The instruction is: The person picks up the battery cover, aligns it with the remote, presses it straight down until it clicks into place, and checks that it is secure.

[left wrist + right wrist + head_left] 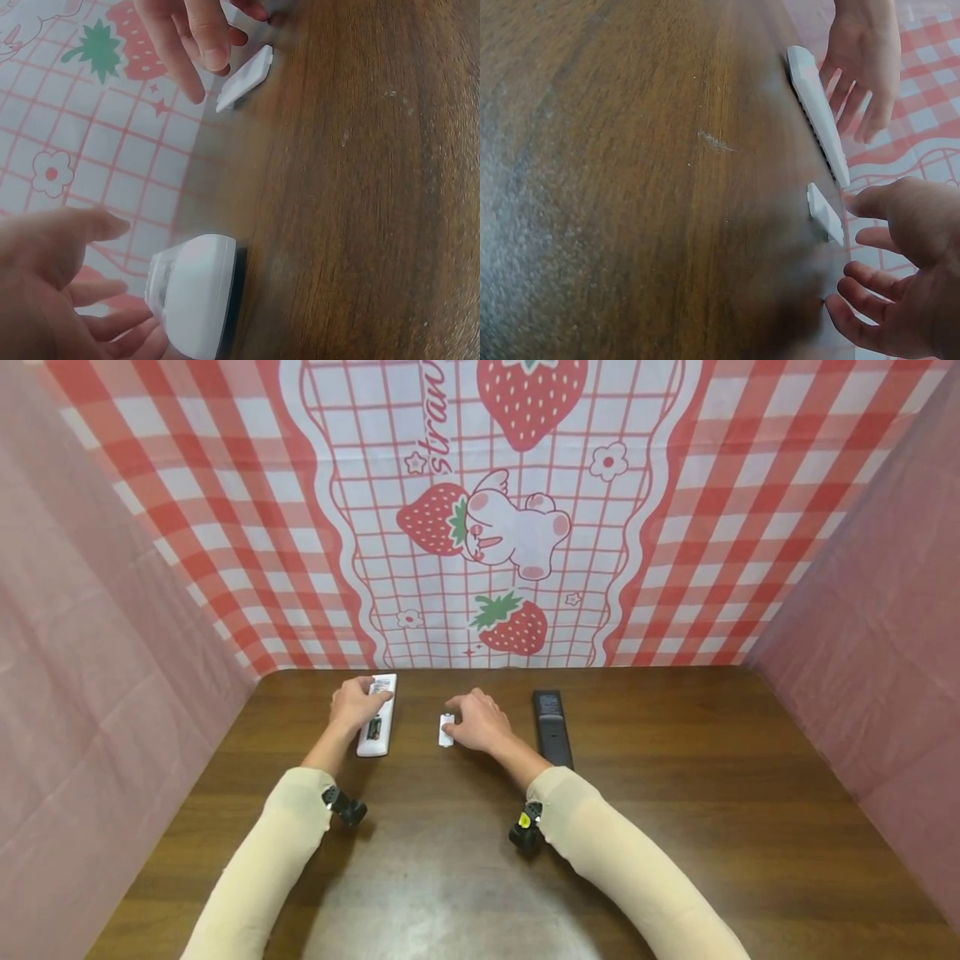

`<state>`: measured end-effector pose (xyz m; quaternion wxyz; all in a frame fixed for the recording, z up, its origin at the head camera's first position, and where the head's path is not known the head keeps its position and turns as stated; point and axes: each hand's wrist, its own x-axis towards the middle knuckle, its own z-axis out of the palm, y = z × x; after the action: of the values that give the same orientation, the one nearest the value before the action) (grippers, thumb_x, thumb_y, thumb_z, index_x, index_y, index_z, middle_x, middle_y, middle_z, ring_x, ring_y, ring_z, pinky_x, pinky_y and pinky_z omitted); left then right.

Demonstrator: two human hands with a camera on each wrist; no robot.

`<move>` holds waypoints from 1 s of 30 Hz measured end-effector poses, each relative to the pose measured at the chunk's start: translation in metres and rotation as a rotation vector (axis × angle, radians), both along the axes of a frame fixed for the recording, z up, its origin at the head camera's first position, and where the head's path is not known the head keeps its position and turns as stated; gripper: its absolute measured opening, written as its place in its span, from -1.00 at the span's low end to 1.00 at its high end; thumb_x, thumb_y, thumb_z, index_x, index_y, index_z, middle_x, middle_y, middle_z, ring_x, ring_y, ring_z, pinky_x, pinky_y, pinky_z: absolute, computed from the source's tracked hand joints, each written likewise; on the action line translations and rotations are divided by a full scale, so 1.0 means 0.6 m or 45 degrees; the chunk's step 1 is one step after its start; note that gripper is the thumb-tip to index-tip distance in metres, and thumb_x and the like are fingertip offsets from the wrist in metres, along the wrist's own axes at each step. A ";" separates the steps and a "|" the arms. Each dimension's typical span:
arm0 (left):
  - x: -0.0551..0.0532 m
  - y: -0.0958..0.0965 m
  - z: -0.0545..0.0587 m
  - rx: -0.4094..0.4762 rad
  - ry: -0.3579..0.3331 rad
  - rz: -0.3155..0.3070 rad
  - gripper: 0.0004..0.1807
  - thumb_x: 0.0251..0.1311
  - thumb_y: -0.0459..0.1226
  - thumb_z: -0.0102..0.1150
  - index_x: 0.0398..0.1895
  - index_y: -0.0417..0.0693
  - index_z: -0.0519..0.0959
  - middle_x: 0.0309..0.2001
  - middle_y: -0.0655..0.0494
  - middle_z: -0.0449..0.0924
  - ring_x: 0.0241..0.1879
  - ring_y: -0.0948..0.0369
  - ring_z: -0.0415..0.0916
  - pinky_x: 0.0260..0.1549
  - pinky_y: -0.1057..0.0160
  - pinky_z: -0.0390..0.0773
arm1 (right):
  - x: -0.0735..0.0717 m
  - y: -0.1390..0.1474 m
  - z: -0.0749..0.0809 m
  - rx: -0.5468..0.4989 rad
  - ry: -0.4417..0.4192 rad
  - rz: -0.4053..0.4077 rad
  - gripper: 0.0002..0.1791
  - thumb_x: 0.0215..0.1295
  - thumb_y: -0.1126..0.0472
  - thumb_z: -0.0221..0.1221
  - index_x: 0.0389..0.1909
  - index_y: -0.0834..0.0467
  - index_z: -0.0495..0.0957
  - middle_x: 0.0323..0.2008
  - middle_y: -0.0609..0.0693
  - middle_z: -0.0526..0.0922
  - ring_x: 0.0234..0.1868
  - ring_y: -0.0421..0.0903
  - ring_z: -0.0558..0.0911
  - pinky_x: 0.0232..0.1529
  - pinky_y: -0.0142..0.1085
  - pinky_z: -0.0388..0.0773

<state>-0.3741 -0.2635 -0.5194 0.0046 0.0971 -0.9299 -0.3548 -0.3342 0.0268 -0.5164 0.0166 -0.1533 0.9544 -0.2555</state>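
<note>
A white remote control (386,718) lies on the table at the left, its back up and its battery compartment uncovered, with dark battery shapes (374,728) inside. My left hand (354,703) is at its far half, thumb over the top and fingers along the left side, loosely spread in the left wrist view. To the right lies a small white battery cover (446,731), flat on the wood. Close above its right edge is my right hand (477,720), thumb apart from the fingers; in the right wrist view, the thumb tip is near the cover (825,214).
A black remote control (553,727) lies right of my right hand, partly hidden behind the forearm. The wooden table (712,793) ends at a strawberry-patterned cloth (525,527) at the back. Pink curtains hang at both sides. A small camera sits at each wrist.
</note>
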 end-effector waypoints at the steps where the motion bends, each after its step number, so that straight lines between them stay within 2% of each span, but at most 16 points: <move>1: 0.000 0.000 0.000 -0.011 -0.012 0.002 -0.17 0.37 0.20 0.42 0.58 -0.04 0.58 0.55 -0.16 0.63 0.47 -0.29 0.54 0.41 -0.29 0.64 | 0.002 0.000 0.001 -0.003 -0.005 0.001 -0.42 0.37 -0.16 0.51 0.37 -0.13 0.76 0.23 0.03 0.71 0.26 0.07 0.69 0.10 0.12 0.80; 8: -0.009 -0.002 0.001 -0.054 -0.101 0.012 -0.09 0.32 0.22 0.48 0.62 0.00 0.53 0.51 -0.16 0.66 0.43 -0.25 0.58 0.38 -0.26 0.67 | 0.008 -0.003 0.005 -0.022 -0.026 -0.018 -0.43 0.36 -0.13 0.52 0.37 -0.12 0.77 0.26 0.09 0.71 0.29 0.13 0.69 0.08 0.18 0.81; 12: -0.013 -0.004 0.001 -0.082 -0.131 0.015 -0.12 0.30 0.17 0.53 0.61 0.01 0.54 0.44 -0.19 0.70 0.34 -0.24 0.63 0.27 -0.21 0.72 | 0.012 -0.005 0.006 -0.003 -0.047 -0.008 -0.43 0.37 -0.14 0.51 0.37 -0.13 0.76 0.27 0.10 0.70 0.29 0.13 0.70 0.09 0.19 0.81; 17: -0.014 -0.006 -0.002 -0.109 -0.134 0.010 -0.14 0.26 0.07 0.58 0.59 -0.01 0.56 0.34 -0.25 0.73 0.24 -0.23 0.66 0.16 -0.17 0.75 | 0.010 -0.008 0.002 0.033 -0.048 -0.009 -0.42 0.39 -0.17 0.50 0.39 -0.13 0.76 0.27 0.04 0.70 0.31 0.08 0.69 0.11 0.13 0.80; 25: -0.008 -0.004 0.002 -0.114 -0.135 0.011 -0.14 0.27 0.05 0.60 0.59 -0.04 0.56 0.38 -0.26 0.71 0.28 -0.25 0.65 0.30 -0.22 0.71 | 0.007 -0.009 0.000 0.064 -0.055 -0.020 -0.45 0.40 -0.15 0.51 0.37 -0.15 0.77 0.27 0.05 0.70 0.29 0.08 0.69 0.09 0.08 0.80; 30: -0.007 -0.002 0.005 -0.123 -0.164 0.032 -0.19 0.26 0.07 0.61 0.51 -0.06 0.63 0.28 -0.26 0.76 0.19 -0.20 0.67 0.14 -0.15 0.75 | 0.008 -0.010 0.001 0.068 -0.057 -0.022 -0.46 0.42 -0.14 0.50 0.38 -0.15 0.76 0.27 0.07 0.69 0.27 0.09 0.69 0.08 0.07 0.81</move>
<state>-0.3784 -0.2648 -0.5162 -0.0462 0.1310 -0.9430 -0.3025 -0.3295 0.0210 -0.5161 0.0400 -0.1387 0.9616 -0.2336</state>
